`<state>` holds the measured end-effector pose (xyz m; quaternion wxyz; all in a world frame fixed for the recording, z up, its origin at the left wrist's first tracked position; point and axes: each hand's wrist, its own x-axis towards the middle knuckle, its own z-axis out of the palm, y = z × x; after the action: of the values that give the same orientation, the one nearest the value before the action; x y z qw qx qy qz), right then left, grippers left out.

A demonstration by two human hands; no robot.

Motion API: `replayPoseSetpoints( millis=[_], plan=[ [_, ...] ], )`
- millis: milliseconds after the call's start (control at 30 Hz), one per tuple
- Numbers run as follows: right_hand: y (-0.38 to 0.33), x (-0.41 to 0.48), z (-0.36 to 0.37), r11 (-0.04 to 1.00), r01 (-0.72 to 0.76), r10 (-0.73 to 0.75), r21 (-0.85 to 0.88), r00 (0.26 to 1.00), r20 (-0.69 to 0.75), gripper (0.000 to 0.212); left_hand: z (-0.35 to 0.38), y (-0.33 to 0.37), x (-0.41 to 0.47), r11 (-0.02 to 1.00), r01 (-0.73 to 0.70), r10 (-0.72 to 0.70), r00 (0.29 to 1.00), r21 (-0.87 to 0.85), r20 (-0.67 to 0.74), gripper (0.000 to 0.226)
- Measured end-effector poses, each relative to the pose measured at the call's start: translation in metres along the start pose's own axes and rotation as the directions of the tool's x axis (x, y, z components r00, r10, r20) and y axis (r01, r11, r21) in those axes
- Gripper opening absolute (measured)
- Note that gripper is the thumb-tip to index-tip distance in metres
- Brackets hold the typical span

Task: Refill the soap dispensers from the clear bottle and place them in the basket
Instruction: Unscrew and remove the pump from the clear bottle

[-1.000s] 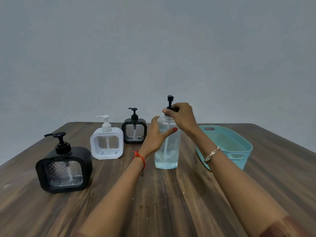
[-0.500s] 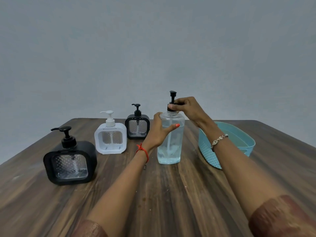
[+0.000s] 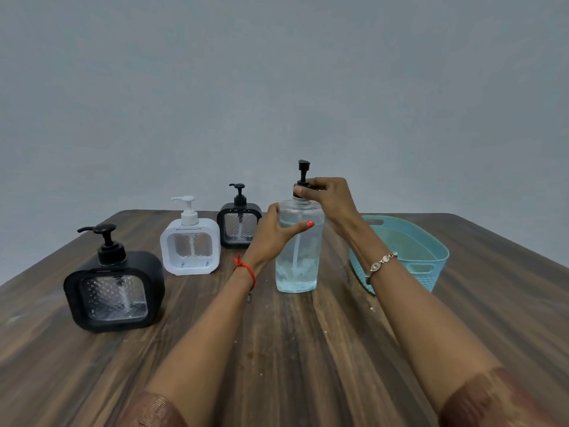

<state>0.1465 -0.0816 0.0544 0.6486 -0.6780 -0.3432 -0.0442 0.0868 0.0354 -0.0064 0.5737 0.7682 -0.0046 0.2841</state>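
The clear bottle [image 3: 297, 257] stands upright in the middle of the desk [image 3: 292, 349], with its black pump cap [image 3: 303, 180] on. Your left hand [image 3: 274, 238] curls round the bottle's shoulder. The fingers [image 3: 308, 188] of your right hand [image 3: 329, 195] pinch the cap's collar. The teal basket [image 3: 437, 257] lies near on the right, and three soap dispensers [image 3: 191, 245] stand to the left.

A dark wooden tabletop [image 3: 292, 349] with streaky brown grain fills the lower half of the view. Its far edge and two rounded far corners show against a plain grey-blue wall [image 3: 277, 87]. Pale crumbs [image 3: 372, 309] are scattered over the wood, one beside the right forearm, and a small brownish stain [image 3: 251, 354] sits nearer the front middle. A red thread [image 3: 246, 269] is tied round the left wrist, a short end hanging toward the tabletop. A silver-coloured link bracelet [image 3: 380, 262] circles the right wrist. Reddish-brown sleeve cuffs [image 3: 492, 399] show at the bottom edge on both arms.
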Motion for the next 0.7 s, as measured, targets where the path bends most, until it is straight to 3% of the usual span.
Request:
replayPoseSetpoints(
  millis=[267, 400, 500, 600, 700],
  plan=[
    [0.012, 0.016, -0.012, 0.984, -0.027, -0.01, 0.175, 0.978, 0.207, 0.02, -0.007, -0.002, 0.007, 0.997, -0.022, 0.017, 0.998, 0.068, 0.062, 0.061],
    [0.016, 0.019, -0.022, 0.946, -0.124, -0.006, 0.3, 0.918, 0.397, 0.048, -0.01, -0.002, 0.007, 0.999, -0.025, 0.016, 0.985, 0.048, 0.171, 0.039],
    [0.013, 0.023, -0.027, 0.942, -0.195, 0.04, 0.274, 0.874, 0.484, 0.065, -0.006, -0.005, 0.005, 0.999, -0.039, 0.036, 0.988, 0.016, 0.152, 0.036],
    [0.011, 0.018, -0.028, 0.953, -0.184, 0.055, 0.239, 0.885, 0.462, 0.054, -0.005, -0.006, 0.004, 0.999, -0.036, 0.034, 0.99, 0.007, 0.136, 0.04],
    [0.008, 0.004, -0.019, 0.998, -0.048, 0.037, 0.04, 0.971, 0.236, 0.03, -0.001, -0.01, 0.005, 0.999, -0.03, 0.031, 0.994, -0.015, 0.102, 0.061]
  ],
)
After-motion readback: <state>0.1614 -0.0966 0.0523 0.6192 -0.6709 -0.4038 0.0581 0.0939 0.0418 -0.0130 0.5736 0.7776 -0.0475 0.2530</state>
